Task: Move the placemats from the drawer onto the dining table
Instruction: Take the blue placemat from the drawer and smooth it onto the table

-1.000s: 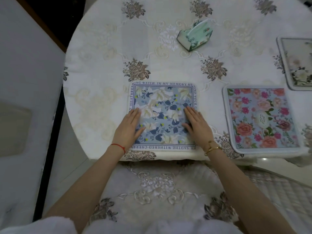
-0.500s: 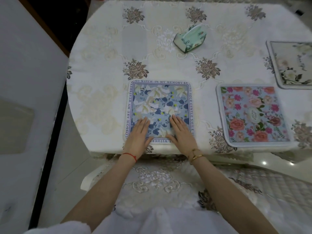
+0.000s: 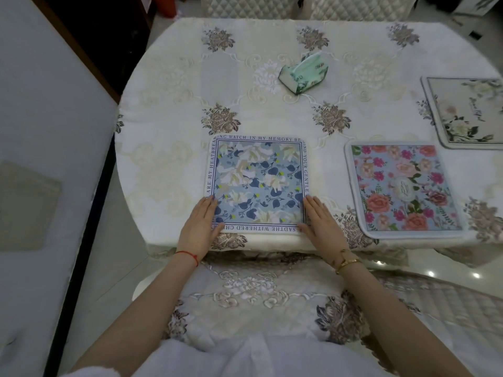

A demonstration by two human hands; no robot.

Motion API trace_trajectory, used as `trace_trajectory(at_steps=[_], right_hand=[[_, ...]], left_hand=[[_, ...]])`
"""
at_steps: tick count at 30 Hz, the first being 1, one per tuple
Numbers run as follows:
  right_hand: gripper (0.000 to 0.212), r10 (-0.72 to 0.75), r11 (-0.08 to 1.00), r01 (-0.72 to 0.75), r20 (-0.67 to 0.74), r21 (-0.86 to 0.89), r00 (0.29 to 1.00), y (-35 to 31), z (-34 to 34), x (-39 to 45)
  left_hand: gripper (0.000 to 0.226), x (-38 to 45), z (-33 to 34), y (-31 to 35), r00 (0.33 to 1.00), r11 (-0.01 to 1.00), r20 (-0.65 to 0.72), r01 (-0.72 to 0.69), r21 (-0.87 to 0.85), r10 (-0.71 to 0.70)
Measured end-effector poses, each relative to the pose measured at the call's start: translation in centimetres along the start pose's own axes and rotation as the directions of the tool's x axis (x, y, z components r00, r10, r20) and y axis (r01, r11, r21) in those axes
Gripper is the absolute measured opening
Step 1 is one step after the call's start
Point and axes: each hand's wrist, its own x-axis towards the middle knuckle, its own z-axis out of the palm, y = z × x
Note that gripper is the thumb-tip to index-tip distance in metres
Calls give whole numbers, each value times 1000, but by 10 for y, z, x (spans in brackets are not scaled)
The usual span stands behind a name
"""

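A: At the near edge of the dining table (image 3: 174, 110), blue placemat (image 3: 257, 183), lying flat on the cream embroidered tablecloth (image 3: 272, 44). Its near border runs almost flush with the table's near edge.

B: Hands?

A: Left hand (image 3: 200, 227) flat on the mat's near-left corner, fingers (image 3: 206, 206) straight, together, pointing toward the far edge. Palm overhangs the mat's side onto the cloth. Right hand (image 3: 321, 221) mirrors it on the near-right corner, fingers (image 3: 313, 206) likewise stretched flat. Neither hand grips anything (both are spread open, pressing down or resting, cannot tell which).

B: Wrists?

A: Red string (image 3: 189, 255) on the left wrist, gold bracelet (image 3: 347, 261) on the right.

B: Other mats on the table?

A: Two. Pink rose placemat (image 3: 402, 189) at the near edge, to the right of the blue one, clear gap of cloth between them, grey-bordered. White-flowered placemat (image 3: 468, 112) toward the right edge, farther back, partly cut off by the frame. Both lie flat, apart from each other.

B: Anything else?

A: Green tissue pack (image 3: 303, 73) near the table's middle, tilted, well apart from all three mats. Quilted chair backs (image 3: 245, 6) beyond the far edge. A covered chair seat (image 3: 255, 300) below the near edge, between the forearms.
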Motion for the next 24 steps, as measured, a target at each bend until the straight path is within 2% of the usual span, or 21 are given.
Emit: trace_trajectory(at_steps=[3, 9, 16, 19, 24], right_hand=[[70, -41, 999, 41, -6, 6, 999, -22, -1, 17], [76, -100, 993, 105, 96, -47, 990, -34, 16, 38], [73, -84, 995, 87, 55, -47, 995, 9, -1, 28], [67, -29, 1000, 29, 15, 3, 999, 4, -10, 44], [64, -58, 998, 58, 14, -24, 998, -19, -15, 106]], left_hand=[[68, 13, -1, 12, 1000, 999, 6, -28, -26, 28], [70, 32, 7, 22, 995, 998, 87, -56, -15, 57], [70, 23, -4, -8, 998, 998, 18, -54, 18, 53], [67, 34, -5, -9, 999, 999, 22, -29, 21, 29], [66, 82, -7, 2, 996, 997, 67, -70, 44, 66]])
